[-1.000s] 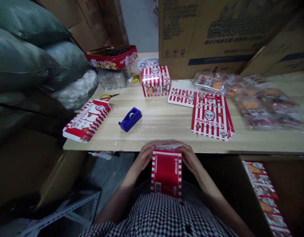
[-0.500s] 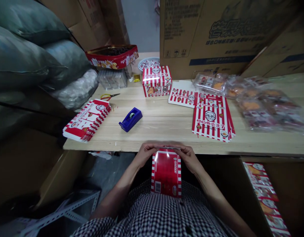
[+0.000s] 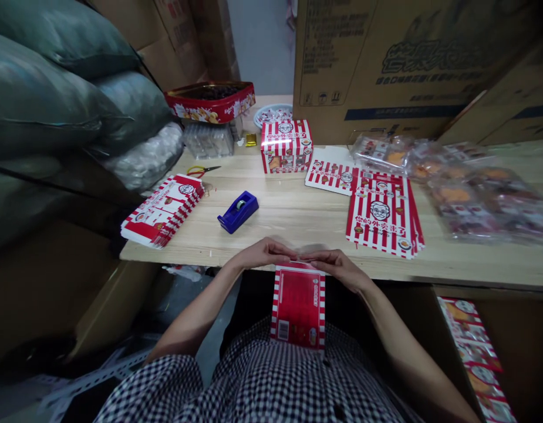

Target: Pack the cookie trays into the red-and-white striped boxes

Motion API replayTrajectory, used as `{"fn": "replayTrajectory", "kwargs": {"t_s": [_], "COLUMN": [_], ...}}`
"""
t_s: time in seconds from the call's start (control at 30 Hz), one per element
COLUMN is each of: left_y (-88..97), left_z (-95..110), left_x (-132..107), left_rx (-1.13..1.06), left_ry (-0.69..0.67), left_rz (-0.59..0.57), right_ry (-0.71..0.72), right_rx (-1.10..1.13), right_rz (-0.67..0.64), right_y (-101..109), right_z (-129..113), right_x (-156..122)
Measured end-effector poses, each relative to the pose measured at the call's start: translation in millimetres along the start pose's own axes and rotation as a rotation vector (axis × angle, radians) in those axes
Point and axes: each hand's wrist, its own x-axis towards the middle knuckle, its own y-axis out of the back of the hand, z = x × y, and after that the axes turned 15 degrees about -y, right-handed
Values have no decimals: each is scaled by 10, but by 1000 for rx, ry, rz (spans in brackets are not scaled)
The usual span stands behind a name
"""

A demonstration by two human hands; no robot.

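Closer together than half a second earlier, the left hand (image 3: 265, 254) and right hand (image 3: 339, 265) nearly met atop a red-and-white carton (image 3: 298, 305), fingers partly bent, grip unclear; it sat between checked shirt (image 3: 253, 382) and surface (image 3: 289, 202).

The person wore a shirt (image 3: 253, 388) in a small black-and-white check, the cloth gathered in soft folds across the front, with small dark buttons (image 3: 339, 411) set into the pattern. The loose left sleeve (image 3: 165, 382), cut from the same checked fabric, ended around the elbow in a wide opening, and the forearm below it was bare. The left hand (image 3: 267, 254) and right hand (image 3: 339, 267) were bare too, with slender fingers.
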Motion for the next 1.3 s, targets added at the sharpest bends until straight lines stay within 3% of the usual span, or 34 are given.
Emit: {"fn": "replayTrajectory", "kwargs": {"t_s": [0.2, 0.47, 0.8, 0.97, 1.1, 1.3], "left_y": [-18, -3, -51, -126, -203, -298], "left_z": [-56, -30, 89, 231, 308, 233], "left_x": [17, 25, -103, -265, -398, -456], "left_rx": [-27, -71, 5, -4, -44, -83], "left_ry": [46, 95, 94, -12, -68, -4], "left_rz": [100, 136, 140, 54, 103, 134], "right_ry": [-39, -47, -17, 40, 40, 109], "right_rx": [55, 38, 37, -31, -98, -291], "right_rz": [15, -32, -91, 7, 9, 31], "right_y": [5, 86, -139, -148, -134, -133], "right_z": [28, -37, -82, -12, 30, 10], "right_x": [93, 211, -105, -212, -246, -294]}}
